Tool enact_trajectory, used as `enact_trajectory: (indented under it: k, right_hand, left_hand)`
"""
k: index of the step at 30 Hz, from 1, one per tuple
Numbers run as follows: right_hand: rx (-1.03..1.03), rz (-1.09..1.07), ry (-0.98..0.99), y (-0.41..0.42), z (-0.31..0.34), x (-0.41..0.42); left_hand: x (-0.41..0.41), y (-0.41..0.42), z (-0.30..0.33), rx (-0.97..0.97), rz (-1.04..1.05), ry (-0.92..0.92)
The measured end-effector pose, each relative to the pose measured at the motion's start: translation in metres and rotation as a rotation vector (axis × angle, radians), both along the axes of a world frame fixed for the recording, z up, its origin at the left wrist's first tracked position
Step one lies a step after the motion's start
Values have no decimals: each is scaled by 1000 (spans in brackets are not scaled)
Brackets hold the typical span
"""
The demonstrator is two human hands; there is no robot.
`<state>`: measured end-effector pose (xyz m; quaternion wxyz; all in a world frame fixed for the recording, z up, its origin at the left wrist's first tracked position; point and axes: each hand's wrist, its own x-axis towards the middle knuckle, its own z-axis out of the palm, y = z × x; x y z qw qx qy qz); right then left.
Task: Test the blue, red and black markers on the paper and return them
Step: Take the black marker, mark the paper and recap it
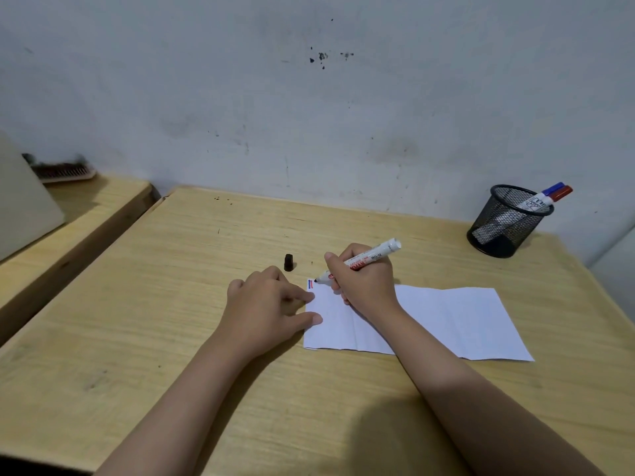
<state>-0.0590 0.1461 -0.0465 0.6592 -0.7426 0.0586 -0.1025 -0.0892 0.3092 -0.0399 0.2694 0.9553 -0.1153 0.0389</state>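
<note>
status: the task is in its 3rd and last test stage.

completed, judging from the present layout:
- the blue marker [554,187] and the red marker [563,193] stand capped in the mesh pen holder [505,225] at the far right of the tabletop [171,304], leaning side by side against its rim.
- 2 short strokes [311,285], 1 blue above 1 red, sit at the far left corner of the paper [464,321]. both colours therefore appear tested and returned.

in progress:
- the black marker [364,261] is uncapped and held in the right hand [364,283]. the fingers are wrapped around the barrel in a writing grip, pinching it near the tip end. the tip rests at or just above the paper, just beside the 2 strokes; contact cannot be confirmed, and no black stroke is visible yet.
- the left hand [271,304] lies on the tabletop at the left edge of the paper. its fingers are loosely curled, holding nothing, with the thumb and 1 fingertip pressing on the sheet edge to steady it.
- the black cap [289,262] stands upright on the tabletop, just beyond the left hand and apart from the paper.

remaining:
1. draw the black stroke.
2. refit the black cap.
3. place the black marker in the mesh pen holder with the other 2.
</note>
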Motion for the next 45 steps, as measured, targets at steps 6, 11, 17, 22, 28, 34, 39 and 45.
enact_trajectory:
  k: [6,11,17,22,28,34,39,45]
  right_hand:
    - [-42,15,-2,1,-1,2]
    - [-71,24,8,0,-2,3]
    - [-71,36,17,-1,-2,3]
    - [121,-68,26,-5,3,3]
    - [295,-130,57,-9,8,5]
    - [394,-155,77,-11,12,4]
    - [435,-182,48,-11,21,0]
    - [358,-109,-160,-13,56,-33]
  left_hand:
    - [1,1,0,20,-6,2]
    - [1,0,1,35,-8,13]
    - [1,0,2,36,-10,26]
    - [2,0,1,50,-16,11]
    - [5,0,-4,-18,-100,-131]
    - [34,-6,-10,-78,21,-276]
    - [49,3,-10,-162,77,-208]
    - [7,0,31,-1041,110,113]
